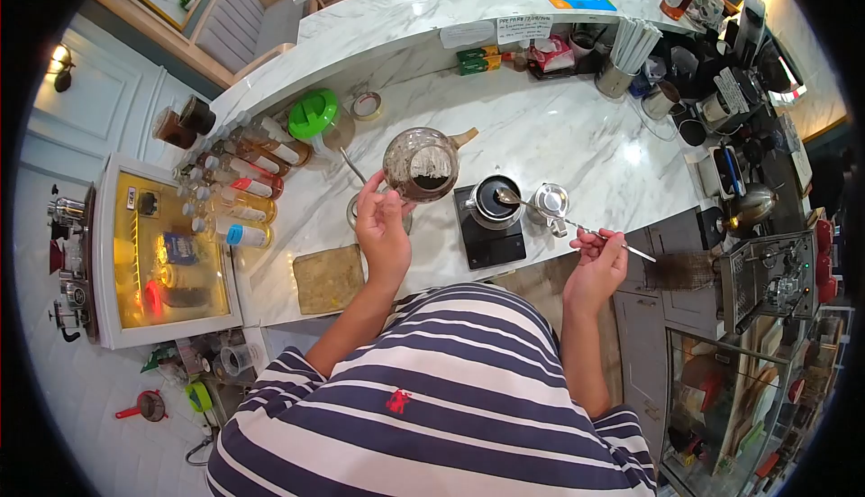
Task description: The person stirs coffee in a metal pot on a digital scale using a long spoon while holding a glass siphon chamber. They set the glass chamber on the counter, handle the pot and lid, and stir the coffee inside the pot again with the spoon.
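White stone with grey streaks tops the big curved table, and grey seats stand past it. From the head camera, we look down on a person in a striped shirt.

Left hand has its fingers around the low side of a round glass pot. It is up over the table, with dark stuff inside. A tan handle sticks out of the pot, up and to the right, away from the hand.

Right hand pinches a long thin spoon near its far end. The spoon runs up and to the left from the fingers. It goes across a small shiny jug, and its round end is over a cup of dark drink. That cup sits on a flat black scale. So the cup is to the left of the right hand and a bit farther from the person. It is to the right of the left hand, and the pot is up and left of the cup.

Some parts are hard to see. The left hand hides part of a round thing behind it, perhaps a metal one, by a grey rod. I can't tell whether the spoon touches the drink.
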